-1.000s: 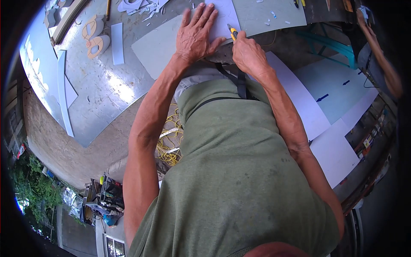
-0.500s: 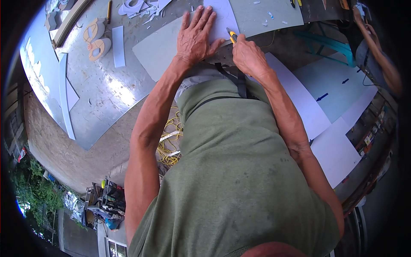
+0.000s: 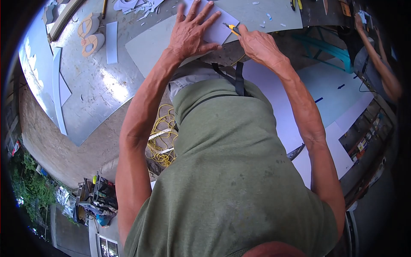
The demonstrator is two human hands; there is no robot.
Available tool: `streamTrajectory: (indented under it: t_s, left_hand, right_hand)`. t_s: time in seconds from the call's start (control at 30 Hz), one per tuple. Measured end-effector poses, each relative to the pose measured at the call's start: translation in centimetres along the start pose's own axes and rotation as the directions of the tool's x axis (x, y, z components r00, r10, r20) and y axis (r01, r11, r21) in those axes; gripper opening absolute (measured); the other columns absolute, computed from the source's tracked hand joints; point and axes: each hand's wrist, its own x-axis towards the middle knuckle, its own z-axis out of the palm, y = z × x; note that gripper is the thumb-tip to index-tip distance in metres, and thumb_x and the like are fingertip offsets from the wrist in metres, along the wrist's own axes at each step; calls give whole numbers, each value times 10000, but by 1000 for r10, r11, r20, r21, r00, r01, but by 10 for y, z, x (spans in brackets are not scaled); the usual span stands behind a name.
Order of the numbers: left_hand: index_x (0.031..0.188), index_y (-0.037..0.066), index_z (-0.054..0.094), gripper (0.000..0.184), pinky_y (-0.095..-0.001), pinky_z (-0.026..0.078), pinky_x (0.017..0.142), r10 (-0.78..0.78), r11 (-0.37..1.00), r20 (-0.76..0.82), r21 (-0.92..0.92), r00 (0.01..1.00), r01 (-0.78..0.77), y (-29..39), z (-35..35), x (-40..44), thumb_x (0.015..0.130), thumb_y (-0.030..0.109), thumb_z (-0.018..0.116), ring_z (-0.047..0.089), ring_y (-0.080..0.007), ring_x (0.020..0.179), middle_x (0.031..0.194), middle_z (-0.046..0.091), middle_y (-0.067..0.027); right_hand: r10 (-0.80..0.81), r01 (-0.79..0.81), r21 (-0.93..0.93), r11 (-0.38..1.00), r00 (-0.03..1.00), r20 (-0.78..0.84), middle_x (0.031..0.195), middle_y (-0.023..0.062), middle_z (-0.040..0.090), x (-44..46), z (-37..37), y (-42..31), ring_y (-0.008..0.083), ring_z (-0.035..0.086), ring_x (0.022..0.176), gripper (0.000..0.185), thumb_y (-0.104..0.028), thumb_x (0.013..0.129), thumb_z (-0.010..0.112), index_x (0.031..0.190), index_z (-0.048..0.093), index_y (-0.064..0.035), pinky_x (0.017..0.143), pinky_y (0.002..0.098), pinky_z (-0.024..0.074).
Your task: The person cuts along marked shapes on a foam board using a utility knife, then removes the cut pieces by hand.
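Note:
My left hand (image 3: 190, 34) lies with fingers spread on a white sheet (image 3: 224, 19), which rests on a larger grey board (image 3: 145, 47) at the table's edge. My right hand (image 3: 260, 46) is wrapped round a yellow and black utility knife (image 3: 233, 29). The knife's tip points up and left, at the right side of the white sheet. Whether the blade touches the sheet I cannot tell.
White offcuts (image 3: 135, 5), a pale strip (image 3: 111, 43) and curved cut-out shapes (image 3: 90, 38) lie on the metal table (image 3: 92, 94). At right are a teal stool (image 3: 329, 53), large sheets (image 3: 269, 92) and another person's arm (image 3: 379, 62). Yellow cord (image 3: 160, 150) lies below.
My left hand has shifted slightly, its fingers now more widely spread, and the white sheet sits turned at another angle. The knife has swung to point further left. My view has moved a little.

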Motion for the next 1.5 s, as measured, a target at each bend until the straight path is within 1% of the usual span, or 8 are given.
streamTrajectory:
  t_s: [0.07, 0.37, 0.4, 0.47, 0.73, 0.83, 1.37, 1.5]
  left_hand:
    - [1554, 157, 433, 1014, -647, 40, 1245, 42, 995, 125, -92, 991, -30, -2, -9, 2, 757, 732, 683, 186, -429, 1546, 1623, 370, -168]
    - [1547, 126, 439, 1034, -620, 58, 1255, 5, 995, 131, -102, 991, 9, 0, -11, 2, 737, 704, 721, 194, -418, 1549, 1631, 360, -163]
    - [1547, 126, 439, 1034, -620, 58, 1255, 2, 995, 127, -98, 992, 11, 0, -6, 2, 737, 704, 721, 194, -418, 1549, 1631, 360, -163]
    - [1556, 331, 444, 1057, -629, 93, 1250, -8, 999, -26, -48, 1000, 7, 0, 6, 0, 678, 887, 638, 179, -352, 1568, 1670, 322, -28]
    - [1552, 339, 449, 1091, -619, 95, 1256, -26, 1000, -2, -11, 1000, 26, 0, 7, 0, 638, 900, 646, 173, -350, 1569, 1672, 316, -16]
    - [1550, 337, 453, 1091, -621, 97, 1254, -27, 1000, 2, -11, 1000, 27, 2, 8, -1, 634, 896, 652, 176, -351, 1569, 1670, 321, -18]
    - [1542, 330, 470, 1077, -625, 103, 1249, -26, 1000, 12, 14, 1000, 26, 2, 6, 0, 639, 882, 671, 192, -369, 1561, 1662, 340, -16]
    - [1542, 337, 467, 1077, -619, 99, 1253, -40, 999, 33, 21, 999, 39, 2, 9, 0, 636, 883, 671, 193, -364, 1562, 1664, 336, -10]
  right_hand:
    - [7, -7, 19, 1000, 1000, 27, 770, 302, 663, 0, -4, -3, 514, 665, 769, 190, -133, 981, 500, 1047, 494, 45, 688, 588, 510]
    - [37, -42, 42, 998, 992, 118, 791, 323, 672, 4, -14, -8, 524, 683, 803, 179, -112, 981, 488, 1045, 486, 55, 725, 596, 523]
    - [33, -36, 27, 999, 993, 117, 786, 323, 665, 5, -10, -5, 530, 670, 791, 213, -176, 1017, 484, 1052, 467, 33, 716, 602, 517]
    - [23, -25, 12, 1000, 993, 114, 782, 323, 658, 5, -6, -2, 536, 657, 780, 254, -241, 1054, 479, 1059, 448, 11, 707, 608, 511]
    - [52, -62, 64, 996, 989, 142, 834, 331, 685, 4, -10, -9, 518, 699, 835, 191, -92, 935, 528, 1031, 500, 71, 751, 582, 548]
    - [42, -56, 107, 993, 990, 133, 786, 343, 653, 6, -2, -4, 546, 657, 792, 214, -160, 1012, 492, 1002, 455, 51, 716, 602, 522]
    - [107, -104, 93, 990, 994, -20, 804, 348, 666, -1, 9, -18, 540, 676, 817, 226, -175, 996, 515, 1004, 473, 46, 730, 604, 541]
    - [65, -72, 45, 996, 987, 149, 870, 316, 699, 6, -21, -9, 495, 709, 826, 204, -111, 962, 473, 1048, 527, 65, 738, 576, 548]
